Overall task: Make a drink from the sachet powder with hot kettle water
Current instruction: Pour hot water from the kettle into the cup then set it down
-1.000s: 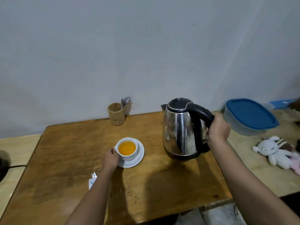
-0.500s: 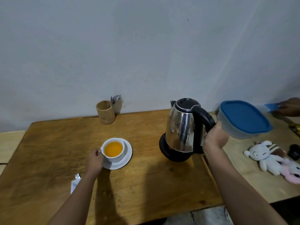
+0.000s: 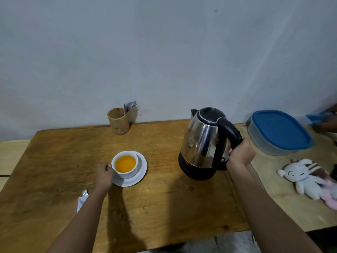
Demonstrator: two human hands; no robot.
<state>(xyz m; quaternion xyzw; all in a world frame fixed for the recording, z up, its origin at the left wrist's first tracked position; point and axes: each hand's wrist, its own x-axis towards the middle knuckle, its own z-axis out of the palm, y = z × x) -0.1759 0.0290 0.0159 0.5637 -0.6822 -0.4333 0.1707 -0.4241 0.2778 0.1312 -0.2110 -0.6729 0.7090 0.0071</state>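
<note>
The cup (image 3: 125, 164) stands on its saucer (image 3: 135, 178) near the middle of the wooden surface (image 3: 164, 207), already holding an orange drink, so the pour looks done and the step in hand seems to be parking the kettle (image 3: 204, 141). The left hand (image 3: 104, 175) is curled at the cup's handle on its left side, fingers pinching it, which steadies the cup; it is best kept quiet there so the full cup does not slop onto the saucer. To the right of the cup and well apart from it, the kettle stands upright on its black base (image 3: 197, 170), and the right hand (image 3: 240, 154) is wrapped tight around the lower part of the black handle. To finish well, I would check that the kettle sits flat and centred on the base before loosening the grip, and lift the hand away without nudging the hot steel body. The opened sachet (image 3: 82, 199) lies near the left forearm, partly hidden by it. A wooden holder (image 3: 118, 121) with cutlery stands at the back by the wall; stirring probably comes next. A blue-lidded container (image 3: 280, 132) and a soft toy (image 3: 306, 178) lie off to the right, clear of the work.
</note>
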